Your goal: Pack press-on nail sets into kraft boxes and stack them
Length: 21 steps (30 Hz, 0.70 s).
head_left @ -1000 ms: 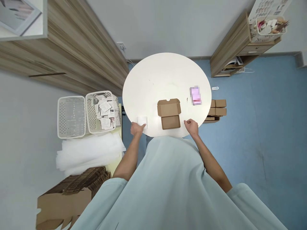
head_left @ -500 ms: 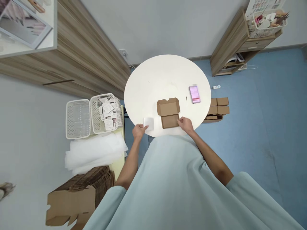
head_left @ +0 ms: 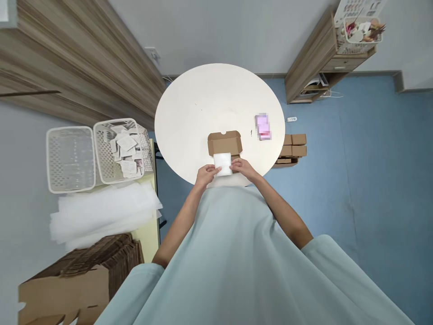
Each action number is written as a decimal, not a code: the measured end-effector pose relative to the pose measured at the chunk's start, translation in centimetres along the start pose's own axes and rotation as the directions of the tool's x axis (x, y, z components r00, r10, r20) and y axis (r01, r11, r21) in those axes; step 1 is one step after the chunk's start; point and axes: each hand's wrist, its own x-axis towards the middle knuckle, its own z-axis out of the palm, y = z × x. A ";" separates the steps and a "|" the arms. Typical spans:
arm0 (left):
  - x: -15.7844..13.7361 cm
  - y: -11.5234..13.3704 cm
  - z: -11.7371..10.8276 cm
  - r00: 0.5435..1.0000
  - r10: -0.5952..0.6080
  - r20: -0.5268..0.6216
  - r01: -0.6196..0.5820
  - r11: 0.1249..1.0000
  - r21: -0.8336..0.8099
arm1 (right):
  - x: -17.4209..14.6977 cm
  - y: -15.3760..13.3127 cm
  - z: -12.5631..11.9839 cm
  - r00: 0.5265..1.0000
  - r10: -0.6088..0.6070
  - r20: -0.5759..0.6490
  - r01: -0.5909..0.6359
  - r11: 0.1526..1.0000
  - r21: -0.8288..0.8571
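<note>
A flat white packet [head_left: 222,164] is held over the open cardboard box [head_left: 224,145], covering much of its tray. My left hand [head_left: 207,174] pinches the packet's lower left side. At its right edge my right hand [head_left: 244,167] grips it between thumb and fingers. The box lies on the round white table [head_left: 189,126] with its lid folded back, away from me. What lies inside the box is hidden by the packet and my hand.
A blurred pink item [head_left: 263,127] lies on the table's right side. Small brown boxes [head_left: 292,145] are stacked beyond it. To the left are white plastic baskets [head_left: 71,158], white wrapping sheets [head_left: 104,207] and flattened cardboard boxes [head_left: 64,289]. A wooden cabinet [head_left: 314,54] stands at the back right.
My left hand has brought the white packet rightward from the table to above the box. My right hand has left the box's edge and taken the packet's right side. The view has shifted.
</note>
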 end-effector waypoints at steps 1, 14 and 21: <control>0.4 0.0 0.4 1.000 -0.018 -0.003 0.018 0.999 0.027 | 0.2 0.3 -0.3 0.999 0.014 -0.039 -0.015 0.999 -0.034; 3.7 -0.2 5.1 0.990 0.040 -0.136 0.050 0.800 0.598 | 2.6 2.0 0.3 0.980 -0.044 -0.194 -0.105 0.717 -0.689; 3.5 0.2 5.8 0.992 0.051 -0.113 0.054 0.638 0.768 | 3.2 2.5 1.4 0.991 -0.006 -0.133 -0.109 0.542 -0.834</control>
